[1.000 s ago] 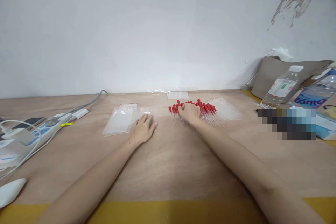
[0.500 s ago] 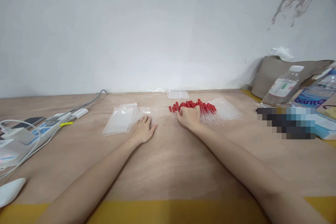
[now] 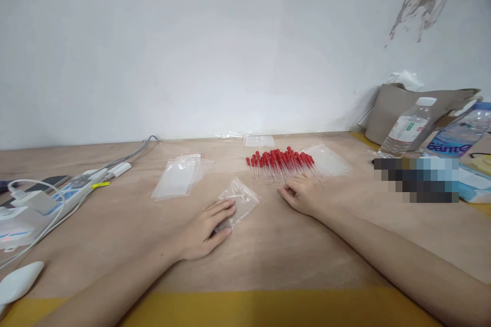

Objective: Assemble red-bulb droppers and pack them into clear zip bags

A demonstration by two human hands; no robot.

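Observation:
My left hand (image 3: 207, 227) lies low over a clear zip-lock bag (image 3: 244, 199), with the bag's near part between its fingers and thumb. To the right, my right hand (image 3: 303, 194) rests on the table, loosely curled with a gap between thumb and fingers, and nothing shows in it. Just beyond it lies a row of droppers (image 3: 284, 161) with red rubber bulbs and clear, thin tubes pointing toward me. My right hand hides some of the tube tips. A stack of clear zip-lock bags (image 3: 177, 176) lies left of centre, beyond my left hand.
More clear bags (image 3: 330, 159) lie right of the droppers, and a small one (image 3: 259, 141) is by the wall. A power strip (image 3: 72, 191) with cables and a white mouse (image 3: 19, 282) are at left. Bottles (image 3: 407, 127) and a grey-brown container (image 3: 383, 112) stand at right.
My left hand has come toward me and right, bringing one clear bag away from the stack. My right hand has moved off the droppers, right and toward me.

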